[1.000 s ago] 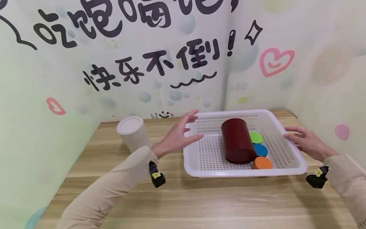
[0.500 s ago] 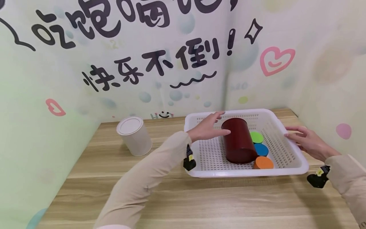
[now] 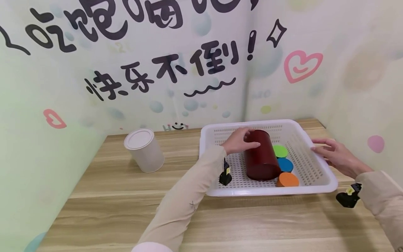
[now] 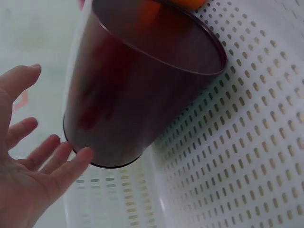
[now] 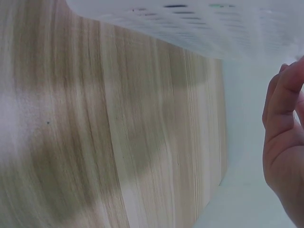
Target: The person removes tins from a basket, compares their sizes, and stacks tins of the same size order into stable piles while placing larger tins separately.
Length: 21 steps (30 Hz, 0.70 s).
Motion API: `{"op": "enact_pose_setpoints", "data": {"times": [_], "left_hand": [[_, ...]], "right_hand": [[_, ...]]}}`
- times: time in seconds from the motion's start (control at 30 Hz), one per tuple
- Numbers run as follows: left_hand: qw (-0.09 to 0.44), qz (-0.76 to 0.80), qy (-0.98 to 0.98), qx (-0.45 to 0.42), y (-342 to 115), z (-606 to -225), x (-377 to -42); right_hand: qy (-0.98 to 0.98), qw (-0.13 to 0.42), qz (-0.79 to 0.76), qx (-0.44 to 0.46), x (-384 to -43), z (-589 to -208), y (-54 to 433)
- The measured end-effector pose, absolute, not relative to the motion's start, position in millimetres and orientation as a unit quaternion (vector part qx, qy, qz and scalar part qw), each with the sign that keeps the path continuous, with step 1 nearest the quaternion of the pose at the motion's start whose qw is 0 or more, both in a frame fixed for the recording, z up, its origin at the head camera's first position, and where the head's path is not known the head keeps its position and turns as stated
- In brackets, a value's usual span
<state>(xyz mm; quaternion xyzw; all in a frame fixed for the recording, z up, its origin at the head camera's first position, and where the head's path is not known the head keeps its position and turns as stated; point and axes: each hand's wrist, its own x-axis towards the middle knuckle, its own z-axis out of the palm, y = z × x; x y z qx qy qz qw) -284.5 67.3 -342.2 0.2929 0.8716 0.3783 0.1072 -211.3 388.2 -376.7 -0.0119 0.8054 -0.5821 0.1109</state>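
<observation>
A dark red cylindrical can point(image 3: 262, 157) lies on its side in a white perforated plastic basket point(image 3: 252, 191). My left hand point(image 3: 237, 141) reaches over the basket's left side, fingers spread beside the can's far end. In the left wrist view, that hand point(image 4: 35, 166) has its fingertips close to the can point(image 4: 128, 90); whether they touch it I cannot tell. On the basket's right rim, my right hand point(image 3: 338, 157) holds the edge with thumb and curled fingers. Green point(image 3: 280, 151), blue point(image 3: 285, 164) and orange point(image 3: 288, 179) round pieces sit to the can's right.
A white lidded can point(image 3: 144, 150) stands upright on the wooden table point(image 3: 126, 213), left of the basket. Behind the table rises a printed wall point(image 3: 176, 70) with black characters, and another wall borders the right side.
My left hand has moved right, from the basket's left edge to beside the dark red can. The right hand stays on the basket's right rim. The view has shifted slightly.
</observation>
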Motion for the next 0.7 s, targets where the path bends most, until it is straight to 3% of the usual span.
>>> {"op": "enact_pose_setpoints", "data": {"times": [0.33, 0.7], "left_hand": [[0.148, 0.357, 0.885, 0.261, 70.9, -354.8, -285.0], [0.247, 0.445, 0.839, 0.193, 65.4, -360.5, -285.7]], "right_hand": [[0.808, 0.107, -0.579, -0.01, -212.3, -376.9, 388.5], [0.805, 0.107, -0.583, -0.007, -211.4, -376.8, 388.5]]}}
